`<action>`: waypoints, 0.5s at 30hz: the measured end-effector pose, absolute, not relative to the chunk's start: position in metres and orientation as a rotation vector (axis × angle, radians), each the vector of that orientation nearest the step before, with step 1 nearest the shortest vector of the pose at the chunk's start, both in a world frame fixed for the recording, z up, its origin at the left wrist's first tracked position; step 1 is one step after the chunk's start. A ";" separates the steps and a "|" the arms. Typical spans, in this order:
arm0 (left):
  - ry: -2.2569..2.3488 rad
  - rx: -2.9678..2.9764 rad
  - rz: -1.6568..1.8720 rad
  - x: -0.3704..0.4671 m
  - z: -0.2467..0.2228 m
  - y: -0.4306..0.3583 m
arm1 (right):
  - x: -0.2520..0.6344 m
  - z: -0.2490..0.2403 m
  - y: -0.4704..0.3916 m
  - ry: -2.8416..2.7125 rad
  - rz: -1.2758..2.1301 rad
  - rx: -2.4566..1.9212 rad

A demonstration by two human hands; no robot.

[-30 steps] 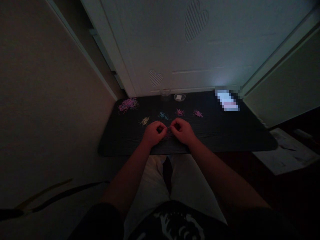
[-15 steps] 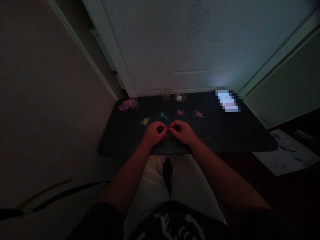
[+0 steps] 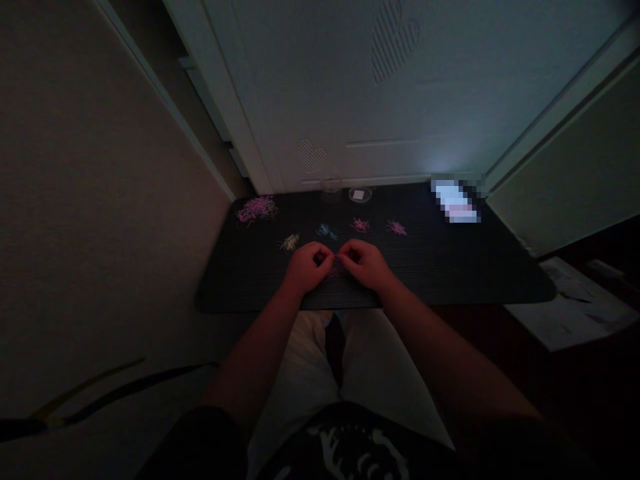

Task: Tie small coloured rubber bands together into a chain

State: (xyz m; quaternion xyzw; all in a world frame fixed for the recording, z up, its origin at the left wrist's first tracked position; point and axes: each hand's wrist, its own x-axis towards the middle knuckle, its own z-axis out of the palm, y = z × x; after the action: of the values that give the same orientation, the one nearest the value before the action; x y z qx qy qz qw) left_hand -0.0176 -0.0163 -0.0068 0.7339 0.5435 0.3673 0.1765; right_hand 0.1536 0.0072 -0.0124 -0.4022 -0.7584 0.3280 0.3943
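My left hand (image 3: 309,267) and my right hand (image 3: 365,265) meet fingertip to fingertip over the front of a dark table (image 3: 450,267). Each has thumb and forefinger pinched together; what lies in the pinch is too small and dim to name. Under the fingertips, faint purplish strands (image 3: 336,269) show on the table. Just beyond my hands sit small piles of thin strands: a yellowish pile (image 3: 289,243), a blue pile (image 3: 327,231), a pink pile (image 3: 360,225) and another pink pile (image 3: 397,227).
A larger mixed pink and purple pile (image 3: 257,210) lies at the table's back left. Along the back edge are a clear round container (image 3: 331,190) and a clear lid (image 3: 360,195) with a white square. A blurred-out lit screen (image 3: 456,201) glows at the back right. Behind rises a white door (image 3: 310,80).
My fingertips have come slightly apart, and the purplish strands below them show more. Both hands otherwise stay in place, still pinched. The piles have not moved.
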 end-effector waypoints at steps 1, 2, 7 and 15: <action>1.538 2.079 1.038 -0.018 -0.007 -0.016 | 0.153 -0.012 0.007 -1.924 0.820 -1.028; 1.539 2.078 1.038 -0.018 -0.006 -0.016 | 0.153 -0.012 0.008 -1.927 0.809 -1.031; 1.546 2.071 1.042 -0.017 -0.006 -0.017 | 0.153 -0.012 0.008 -1.907 0.792 -1.050; 1.539 2.064 1.029 -0.017 -0.006 -0.016 | 0.153 -0.013 0.009 -1.876 0.810 -1.048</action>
State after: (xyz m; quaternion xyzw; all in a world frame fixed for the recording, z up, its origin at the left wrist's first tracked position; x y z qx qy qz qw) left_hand -0.0165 -0.0163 -0.0064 0.7317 0.5457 0.3649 0.1834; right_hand 0.1534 0.0085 -0.0133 -0.4161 -0.7451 0.3218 0.4102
